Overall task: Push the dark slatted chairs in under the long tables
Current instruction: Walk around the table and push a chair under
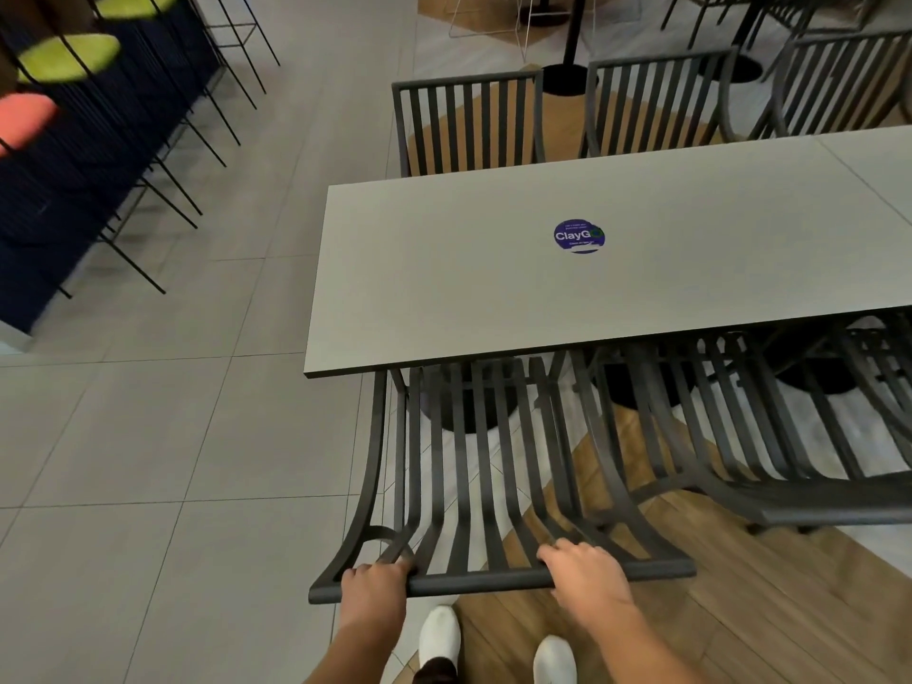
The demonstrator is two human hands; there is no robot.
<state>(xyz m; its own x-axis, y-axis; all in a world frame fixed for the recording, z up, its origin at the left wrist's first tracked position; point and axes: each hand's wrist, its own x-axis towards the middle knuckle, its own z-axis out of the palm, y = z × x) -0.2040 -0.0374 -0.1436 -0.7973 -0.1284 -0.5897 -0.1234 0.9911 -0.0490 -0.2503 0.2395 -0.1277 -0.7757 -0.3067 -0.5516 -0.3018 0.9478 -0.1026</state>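
Near chair [474,466]: dark metal, flat curved slats fanning from a rounded top rail; its seat lies under the table edge, its back leans toward the person.
Left hand [376,582]: fingers curled over the top rail near its left end, gripping it.
Right hand [587,567]: fingers wrapped over the same rail, right of middle.
Table [444,269]: long, pale grey, smooth matte top with a thin dark edge.
Sticker [578,236]: round, blue, flat on the tabletop.
Neighbouring chair [740,436]: same slatted make, just beside on the right, partly under the table.
Far chairs [469,123]: slatted backs upright against the opposite edge.
Floor [148,436]: large grey tiles, wood-grain planks under the white shoes [439,634].
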